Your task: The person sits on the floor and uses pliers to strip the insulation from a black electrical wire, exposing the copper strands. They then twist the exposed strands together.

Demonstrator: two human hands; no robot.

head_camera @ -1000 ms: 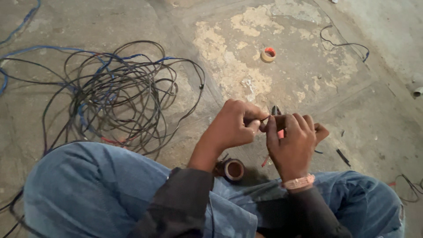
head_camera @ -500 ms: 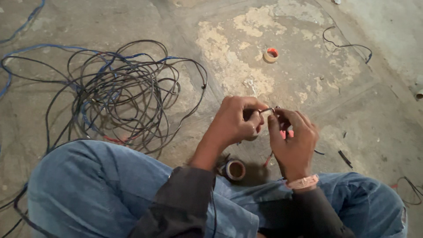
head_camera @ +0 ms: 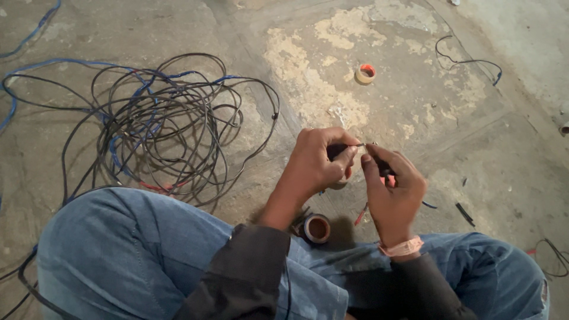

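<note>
My left hand point(head_camera: 317, 161) is closed around the end of a dark wire, and a short bare metal strand point(head_camera: 360, 144) sticks out from its fingertips. My right hand point(head_camera: 391, 185) pinches the other side of that strand, thumb and forefinger together, with a reddish tool or wire partly hidden in its palm. Both hands are held close together above the floor, in front of my knees in blue jeans point(head_camera: 136, 249). A dark roll of tape point(head_camera: 317, 228) lies on the floor just below my left wrist.
A large tangle of black and blue cable point(head_camera: 160, 118) spreads over the concrete floor at the left. An orange-cored tape roll point(head_camera: 365, 73) lies further out. A loose black wire piece point(head_camera: 468, 59) is at the upper right, small wire offcuts point(head_camera: 465, 213) at the right.
My hands have drawn slightly apart, so the bare strand between them now shows. The view has shifted a little; the cable and tape rolls have not moved.
</note>
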